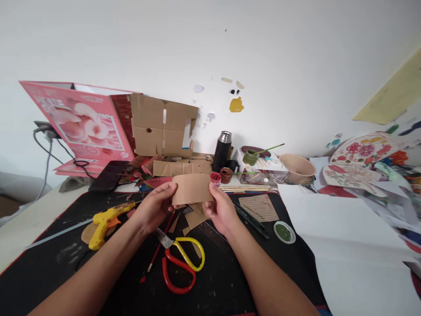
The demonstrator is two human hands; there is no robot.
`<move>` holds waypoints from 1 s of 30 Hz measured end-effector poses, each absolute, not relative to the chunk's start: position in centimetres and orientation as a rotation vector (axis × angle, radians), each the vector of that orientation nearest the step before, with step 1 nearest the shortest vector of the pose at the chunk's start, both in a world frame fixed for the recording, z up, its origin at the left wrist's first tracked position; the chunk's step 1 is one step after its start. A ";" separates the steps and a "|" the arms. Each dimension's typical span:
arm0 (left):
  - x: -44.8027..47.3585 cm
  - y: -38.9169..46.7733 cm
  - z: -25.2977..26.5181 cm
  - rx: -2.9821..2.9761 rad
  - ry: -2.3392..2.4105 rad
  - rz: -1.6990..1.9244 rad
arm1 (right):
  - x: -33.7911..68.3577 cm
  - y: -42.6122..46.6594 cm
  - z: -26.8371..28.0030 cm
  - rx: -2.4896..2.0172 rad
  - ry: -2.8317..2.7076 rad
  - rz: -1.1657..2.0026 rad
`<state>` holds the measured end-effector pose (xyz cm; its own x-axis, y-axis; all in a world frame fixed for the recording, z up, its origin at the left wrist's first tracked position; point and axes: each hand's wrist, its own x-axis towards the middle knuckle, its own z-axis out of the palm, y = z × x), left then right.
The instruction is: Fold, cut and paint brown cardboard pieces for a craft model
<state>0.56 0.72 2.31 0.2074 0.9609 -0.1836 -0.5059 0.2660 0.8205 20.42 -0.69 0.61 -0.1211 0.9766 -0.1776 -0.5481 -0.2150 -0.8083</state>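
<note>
A small, slightly curved piece of cardboard (192, 189) is stretched between my two hands above a black mat (131, 281). My left hand (157, 205) pinches its left end, thumb in front. At the right end, my right hand (222, 207) grips it the same way, with the other fingers partly hidden behind. Below the hands lie scissors (180, 263) with one red and one yellow handle, blades partly hidden by my left wrist. Beside them is a thin red brush (158, 250). Cardboard scraps (196, 218) lie under the held piece.
A yellow glue gun (104, 223) lies left. Farther back stand a pink box (88, 127), cut cardboard (149, 118), a black thermos (222, 151) and paint jars (226, 175). To the right are corrugated cardboard (258, 208), a lid with green paint (284, 232), a bowl (297, 166) and white paper (358, 237).
</note>
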 end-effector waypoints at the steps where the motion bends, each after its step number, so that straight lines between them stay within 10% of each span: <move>1: 0.6 0.8 2.2 0.692 0.786 1.134 | 20.4 -0.7 0.6 -0.840 -0.690 1.640; 30: 1.8 -0.2 1.5 0.605 0.577 1.148 | 19.7 -1.3 0.5 -0.614 -0.728 1.840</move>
<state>1.85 -0.22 1.51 0.3042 0.9464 -0.1090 -0.6523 0.2903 0.7002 19.74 -1.32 0.53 -0.3506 0.9330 -0.0816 -0.6250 -0.2979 -0.7215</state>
